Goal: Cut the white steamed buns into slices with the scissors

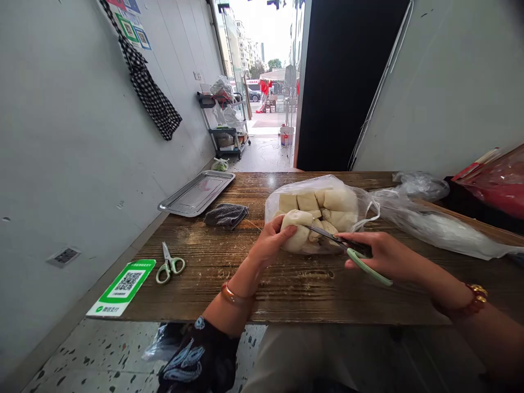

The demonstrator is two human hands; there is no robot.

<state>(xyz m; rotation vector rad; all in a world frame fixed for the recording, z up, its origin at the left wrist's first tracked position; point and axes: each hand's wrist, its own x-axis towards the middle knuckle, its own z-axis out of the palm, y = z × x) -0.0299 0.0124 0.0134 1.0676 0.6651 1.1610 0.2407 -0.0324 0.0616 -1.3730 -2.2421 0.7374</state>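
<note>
My left hand (269, 240) is closed around a pale steamed bun (297, 219), thumb on its near side. In my right hand (380, 252) is a pair of scissors (362, 265) with a dark and light-green handle. Their blades point left and reach the bun's right side; how far they go in, I cannot tell. Under and behind my hands lies a clear plastic bag (273, 199), its mouth open, with several more square-cut buns (309, 201) inside. A white bag handle (371, 217) loops out on the right.
A second pair of scissors (167, 264) lies at left on the wooden table (286, 295), beside a green QR-code card (123, 288). Behind are a dark grey cloth (226, 216) and a metal tray (198, 194). Crumpled clear plastic (442, 218) spreads along the right side.
</note>
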